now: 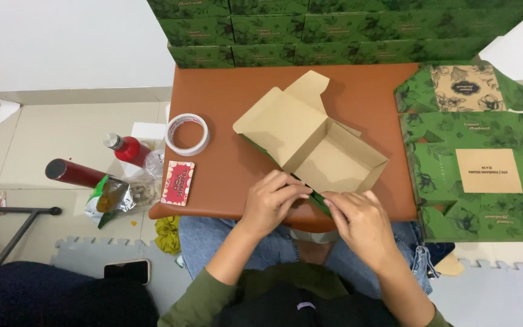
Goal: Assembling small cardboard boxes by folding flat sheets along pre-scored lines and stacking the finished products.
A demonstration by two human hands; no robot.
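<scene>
Right of the tape roll [187, 134], the cardboard box's [310, 145] near flap is pinched by left hand [272, 203] and right hand [361, 221].

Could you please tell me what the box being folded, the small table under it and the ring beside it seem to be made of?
The half-folded box looks like thin cardboard: matte brown inside, green leaf print outside, creased into flaps. Both the left hand and right hand press its near edge. The table top appears to be smooth brown leatherette or laminate, with a slight sheen. The ring seems to be a roll of clear plastic tape, glossy and see-through.
</scene>
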